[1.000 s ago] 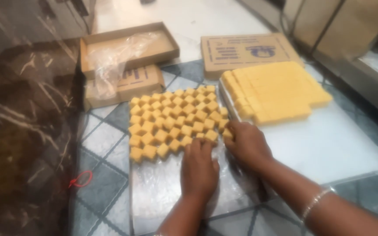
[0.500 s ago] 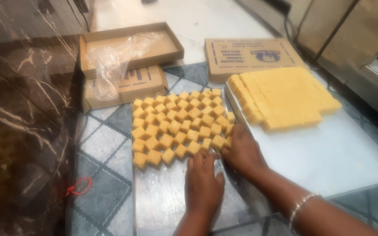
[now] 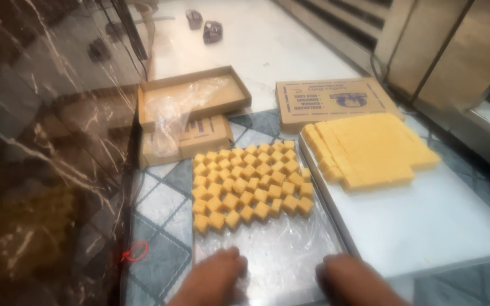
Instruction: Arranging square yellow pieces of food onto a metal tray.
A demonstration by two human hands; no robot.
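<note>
Both hands rest on the near end of the steel tray (image 3: 267, 266), the left hand (image 3: 214, 277) at its near-left part and the right hand (image 3: 350, 277) at its near-right corner, fingers laid flat and grasping nothing. The yellow sweet cubes (image 3: 250, 184) fill the tray's far half, straight ahead of both hands, about equally near each. The tray's long axis runs away from the person. An uncut yellow slab (image 3: 372, 150) lies right of the tray.

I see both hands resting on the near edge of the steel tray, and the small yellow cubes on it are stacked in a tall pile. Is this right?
Not quite. In the head view the cubes are not piled: they lie in one flat layer, in diagonal rows, on the far part of the tray. The rest holds: the left hand and the right hand are at its near edge.
</note>
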